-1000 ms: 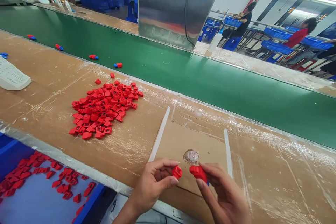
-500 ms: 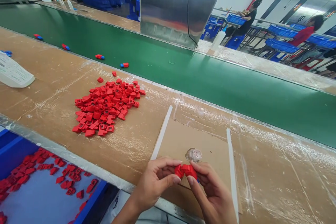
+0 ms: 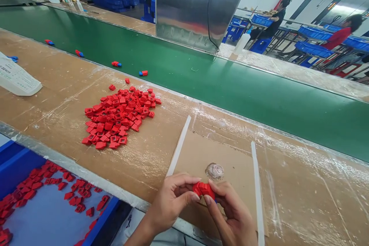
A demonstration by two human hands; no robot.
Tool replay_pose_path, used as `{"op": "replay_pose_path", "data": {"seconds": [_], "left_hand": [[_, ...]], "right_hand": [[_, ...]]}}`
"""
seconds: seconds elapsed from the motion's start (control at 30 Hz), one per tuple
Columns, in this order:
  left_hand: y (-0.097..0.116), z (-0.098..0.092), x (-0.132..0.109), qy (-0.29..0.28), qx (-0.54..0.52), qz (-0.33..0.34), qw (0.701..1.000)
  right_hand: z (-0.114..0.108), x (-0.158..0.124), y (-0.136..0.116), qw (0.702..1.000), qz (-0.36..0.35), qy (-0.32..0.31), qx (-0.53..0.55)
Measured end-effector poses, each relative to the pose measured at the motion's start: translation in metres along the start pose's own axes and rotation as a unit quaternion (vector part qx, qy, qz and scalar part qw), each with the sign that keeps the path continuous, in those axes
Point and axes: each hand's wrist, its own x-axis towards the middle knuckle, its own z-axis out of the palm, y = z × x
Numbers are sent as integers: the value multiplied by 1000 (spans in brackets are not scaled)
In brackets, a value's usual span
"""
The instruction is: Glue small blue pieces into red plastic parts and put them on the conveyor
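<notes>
My left hand [image 3: 173,200] pinches the left end of a red piece [image 3: 204,189] between thumb and fingers. From the other side, my right hand [image 3: 230,207] grips the same red piece, and a bit of blue shows beneath its fingers. Both hands meet over a taped cardboard sheet [image 3: 196,157], just in front of a small clear round dish [image 3: 215,171]. To the left on the table lies a pile of small red parts [image 3: 115,115].
A green conveyor belt [image 3: 184,69] carries several red-and-blue pieces near its close edge. At lower left stands a blue bin [image 3: 106,219] with red parts. A white bottle [image 3: 17,77] lies at left. People sit beyond the belt.
The red parts between my hands now sit closer together, with the gap between them gone. The red-and-blue pieces on the belt have shifted slightly right in view.
</notes>
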Motion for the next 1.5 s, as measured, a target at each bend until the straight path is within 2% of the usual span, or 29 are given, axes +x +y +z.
{"op": "replay_pose_path", "data": {"seconds": [0.17,0.37,0.53,0.7,0.8,0.97,1.23,1.37,1.5], "left_hand": [[0,-2,2,-15,89,20,996],[3,-3,3,-26,127,11,992],[7,-2,3,-50,161,5,986],[9,-1,4,-58,193,17,979],[6,0,6,-36,179,4,983],[1,3,9,23,59,-55,996],[3,7,8,8,156,-67,985],[-1,7,10,37,140,-86,986],[0,7,10,0,107,-104,989]], "right_hand": [[-1,-4,4,1000,12,1,-6],[6,-12,16,1000,27,-2,2],[9,-22,28,1000,15,19,-19],[5,-18,29,1000,-1,-1,-21],[4,-13,29,1000,21,-8,15],[2,-14,31,997,19,19,72],[5,-15,32,998,11,29,48],[7,-16,34,998,4,37,52],[6,-16,36,999,6,30,40]]}}
